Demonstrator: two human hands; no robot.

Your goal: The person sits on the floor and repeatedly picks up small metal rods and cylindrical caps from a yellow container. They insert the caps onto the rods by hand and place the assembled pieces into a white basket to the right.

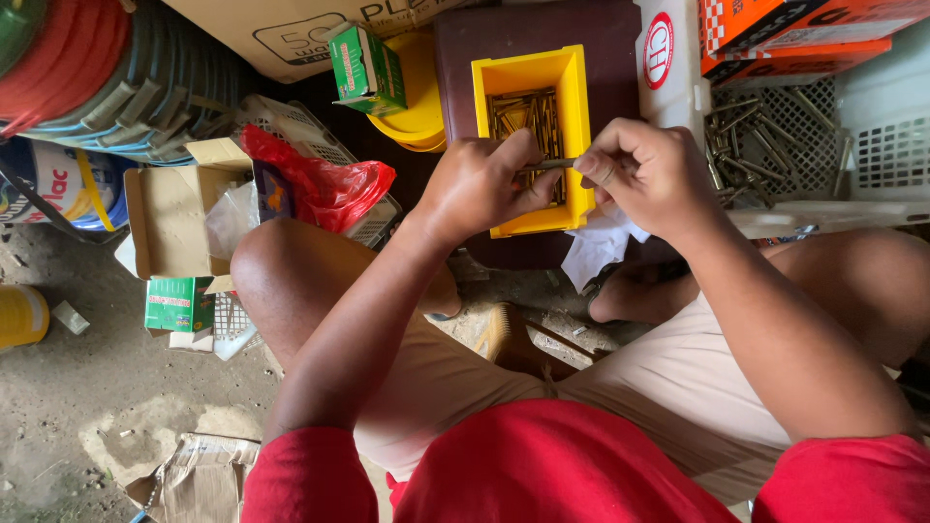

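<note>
My left hand (480, 184) and my right hand (647, 172) meet over a yellow plastic bin (579, 107) and together pinch one long metal bolt (554, 164) held level between them. The left fingers grip its left end, the right fingers its right end. Inside the bin lie several more brass-coloured bolts (528, 116). The bin rests on a dark maroon surface (504, 39) in front of my knees.
A white perforated basket (872, 145) at the right holds several loose bolts (760, 131). Orange boxes (804, 39) sit behind it. To the left are small green boxes (366, 68), a red plastic bag (325, 184), an open cardboard box (174, 208) and stacked tubs (116, 77).
</note>
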